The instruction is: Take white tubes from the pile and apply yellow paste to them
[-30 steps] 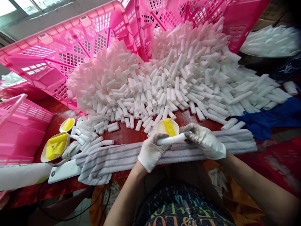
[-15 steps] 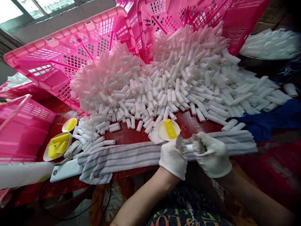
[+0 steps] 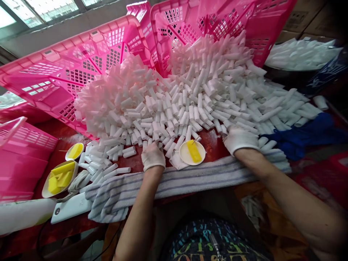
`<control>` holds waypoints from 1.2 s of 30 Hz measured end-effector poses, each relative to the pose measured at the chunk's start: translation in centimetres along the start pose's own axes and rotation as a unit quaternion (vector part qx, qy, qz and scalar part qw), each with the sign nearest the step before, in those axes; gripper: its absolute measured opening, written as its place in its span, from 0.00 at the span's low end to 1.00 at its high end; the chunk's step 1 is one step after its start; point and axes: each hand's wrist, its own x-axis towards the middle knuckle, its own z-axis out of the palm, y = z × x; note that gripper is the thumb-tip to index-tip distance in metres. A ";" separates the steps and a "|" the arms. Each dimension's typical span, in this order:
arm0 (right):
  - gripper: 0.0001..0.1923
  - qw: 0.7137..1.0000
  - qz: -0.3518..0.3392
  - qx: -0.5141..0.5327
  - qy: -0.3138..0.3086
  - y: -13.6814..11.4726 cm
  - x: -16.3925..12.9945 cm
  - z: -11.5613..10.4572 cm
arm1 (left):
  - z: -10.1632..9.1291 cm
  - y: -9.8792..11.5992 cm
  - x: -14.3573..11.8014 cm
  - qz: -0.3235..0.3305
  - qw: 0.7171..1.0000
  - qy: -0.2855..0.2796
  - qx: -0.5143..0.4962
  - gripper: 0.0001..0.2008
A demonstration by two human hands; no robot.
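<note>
My left hand (image 3: 153, 156), in a white glove, is at the front edge of the pile of short white tubes (image 3: 174, 112). Its fingers are curled, and the tubes hide what they hold, if anything. Farther right, my gloved right hand (image 3: 241, 139) reaches over the pile's front edge. The fingers are bent around a white tube (image 3: 224, 129), with the back of the hand covering part of the grip. Between the hands, a white dish (image 3: 183, 155) carries a yellow slab (image 3: 194, 150) with a thin stick on it.
Tilted pink baskets (image 3: 89, 40) stand behind the pile. A striped towel (image 3: 190, 177) lies along the table's front edge. At left are a bowl of yellow pieces (image 3: 45, 188), a small dish (image 3: 67, 156) and a phone (image 3: 72, 208). A blue cloth (image 3: 296, 139) lies at right.
My hands were together over the towel with a white tube between them. They have since moved apart and forward to the pile, left hand leftward. The view has shifted slightly.
</note>
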 end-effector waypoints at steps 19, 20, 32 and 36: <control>0.20 0.850 -0.196 0.456 -0.174 -1.6 -2.7 4.2 | 2.6 0.5 -6.2 0.094 0.938 -0.026 -0.334 0.12; 0.17 0.849 -0.203 0.460 -0.163 -1.5 -2.7 4.7 | 2.6 0.3 -6.2 0.077 0.933 -0.030 -0.351 0.12; 0.16 0.828 -0.245 0.496 -0.089 -0.3 -4.5 6.1 | 0.4 1.3 -6.6 -0.018 0.830 -0.154 -0.536 0.17; 0.19 0.824 -0.263 0.493 -0.097 -0.1 -4.6 6.0 | 0.4 0.9 -6.8 -0.012 0.836 -0.130 -0.532 0.15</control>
